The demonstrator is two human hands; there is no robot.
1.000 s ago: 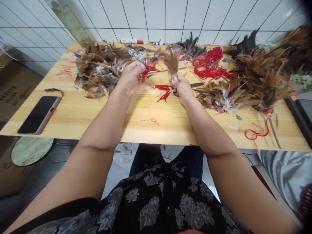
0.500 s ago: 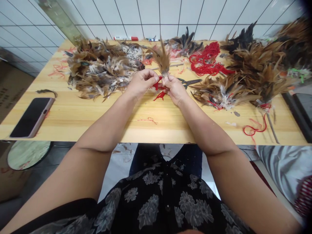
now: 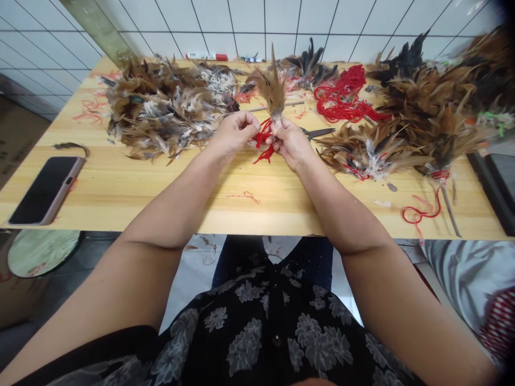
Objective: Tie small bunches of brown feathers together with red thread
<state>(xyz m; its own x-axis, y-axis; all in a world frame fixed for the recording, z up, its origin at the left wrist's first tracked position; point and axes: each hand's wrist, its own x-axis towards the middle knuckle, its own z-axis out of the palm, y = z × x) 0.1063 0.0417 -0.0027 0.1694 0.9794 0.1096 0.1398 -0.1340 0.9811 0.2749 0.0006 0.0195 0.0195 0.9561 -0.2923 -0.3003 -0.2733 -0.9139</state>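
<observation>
My right hand (image 3: 292,142) pinches the base of a small bunch of brown feathers (image 3: 271,88) that stands upright above it. My left hand (image 3: 235,134) is closed on red string (image 3: 263,142), which runs between both hands at the bunch's base and hangs down a little over the wooden table (image 3: 241,182). The two hands nearly touch, above the middle of the table.
A heap of loose brown and white feathers (image 3: 161,110) lies at the left, tied bunches (image 3: 374,150) at the right, a tangle of red string (image 3: 341,102) behind. Scissors (image 3: 316,132) lie just right of my hands. A phone (image 3: 44,188) rests at the left edge.
My left hand came in from the left with the red string and met my right hand. The feather bunch rose upright. In the last half second the hands barely moved.
</observation>
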